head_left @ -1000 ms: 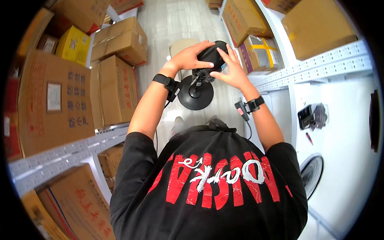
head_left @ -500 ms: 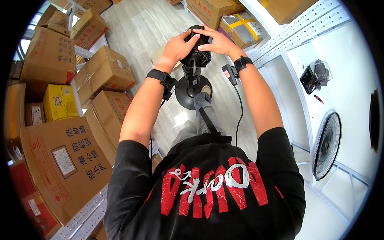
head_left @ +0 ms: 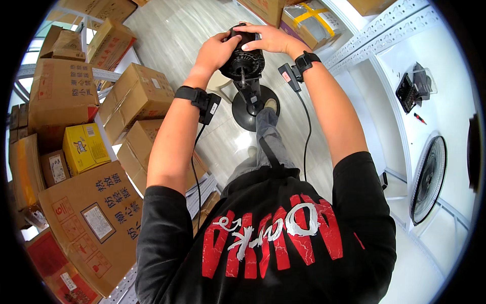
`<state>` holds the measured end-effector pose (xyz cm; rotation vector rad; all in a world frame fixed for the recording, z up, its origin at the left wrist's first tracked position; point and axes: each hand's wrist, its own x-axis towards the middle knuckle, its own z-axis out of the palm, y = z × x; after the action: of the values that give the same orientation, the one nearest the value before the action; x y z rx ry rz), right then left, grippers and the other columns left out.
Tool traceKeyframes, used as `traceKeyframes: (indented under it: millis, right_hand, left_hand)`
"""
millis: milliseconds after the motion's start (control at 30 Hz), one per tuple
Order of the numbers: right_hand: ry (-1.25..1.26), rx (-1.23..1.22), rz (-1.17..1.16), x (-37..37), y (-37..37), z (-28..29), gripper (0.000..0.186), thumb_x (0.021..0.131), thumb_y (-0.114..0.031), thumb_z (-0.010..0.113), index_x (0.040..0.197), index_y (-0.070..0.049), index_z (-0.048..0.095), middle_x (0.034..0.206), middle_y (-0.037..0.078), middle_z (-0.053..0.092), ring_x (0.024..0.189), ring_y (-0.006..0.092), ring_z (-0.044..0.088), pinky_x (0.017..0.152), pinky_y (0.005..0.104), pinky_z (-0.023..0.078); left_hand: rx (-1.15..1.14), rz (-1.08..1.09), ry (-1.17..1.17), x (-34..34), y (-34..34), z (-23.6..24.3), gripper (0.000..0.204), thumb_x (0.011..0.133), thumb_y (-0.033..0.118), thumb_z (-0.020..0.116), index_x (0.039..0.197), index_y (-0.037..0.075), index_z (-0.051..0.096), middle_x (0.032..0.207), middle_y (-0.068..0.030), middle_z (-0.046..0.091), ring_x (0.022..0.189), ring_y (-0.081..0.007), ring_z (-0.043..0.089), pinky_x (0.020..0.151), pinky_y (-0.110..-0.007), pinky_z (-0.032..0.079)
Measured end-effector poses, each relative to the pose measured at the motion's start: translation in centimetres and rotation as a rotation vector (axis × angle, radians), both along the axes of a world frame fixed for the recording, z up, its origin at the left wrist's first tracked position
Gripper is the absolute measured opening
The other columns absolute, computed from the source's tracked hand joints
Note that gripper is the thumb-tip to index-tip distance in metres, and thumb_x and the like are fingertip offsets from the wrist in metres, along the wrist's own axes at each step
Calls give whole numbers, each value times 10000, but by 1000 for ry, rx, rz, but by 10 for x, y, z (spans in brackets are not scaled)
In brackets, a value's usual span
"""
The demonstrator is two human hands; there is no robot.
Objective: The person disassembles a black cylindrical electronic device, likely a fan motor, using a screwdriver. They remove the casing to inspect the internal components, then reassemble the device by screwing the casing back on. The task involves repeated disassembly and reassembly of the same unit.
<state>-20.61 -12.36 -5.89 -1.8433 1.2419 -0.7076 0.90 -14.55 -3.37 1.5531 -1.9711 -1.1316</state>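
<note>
My left hand [head_left: 215,50] and right hand [head_left: 268,39] wrap their fingers around the black fan motor [head_left: 247,61], steadying it atop its stand [head_left: 254,104] on the floor.

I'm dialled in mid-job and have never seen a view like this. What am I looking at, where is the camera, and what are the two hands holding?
This is one wide, rounded picture from a camera on a person's head, looking down over their black shirt, so straight edges bend. No machine works here: both are bare hands with black wrist straps. The left hand and the right hand grip a black fan motor on top of a stand whose round base sits on the pale floor. Cardboard boxes are stacked to the left. On the right, a white table carries a fan grille and small black parts.
</note>
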Motion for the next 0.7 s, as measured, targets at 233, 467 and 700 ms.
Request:
traceKeyframes:
  millis: [233, 467, 700]
  right_hand:
    - [-87, -356, -360, 39, 107, -7, 775, 712, -371, 867, 1390, -151, 561, 1562, 149, 381, 1450, 350, 350, 1175, 449, 322]
    - [-856, 279, -741, 59, 183, -56, 411, 953, -375, 678, 1174, -40, 587, 1167, 96, 607, 1037, 234, 632, 912, 405, 544]
    - [-1195, 470, -579, 68, 187, -85, 348, 978, -364, 660, 1079, -36, 601, 1033, 53, 625, 908, 158, 613, 894, 392, 556]
  left_hand:
    - [47, -53, 269, 19, 68, 0, 643, 870, 404, 697, 1404, 68, 575, 1315, -220, 633, 1229, -310, 608, 1053, -348, 438]
    - [277, -34, 370, 24, 97, 18, 842, 898, 386, 704, 1546, 10, 321, 1392, -243, 562, 1265, -309, 570, 1054, -346, 437]
    - [343, -95, 52, 12, 93, 53, 891, 907, 373, 655, 1585, 25, 195, 1478, -250, 467, 1337, -328, 495, 1090, -366, 400]
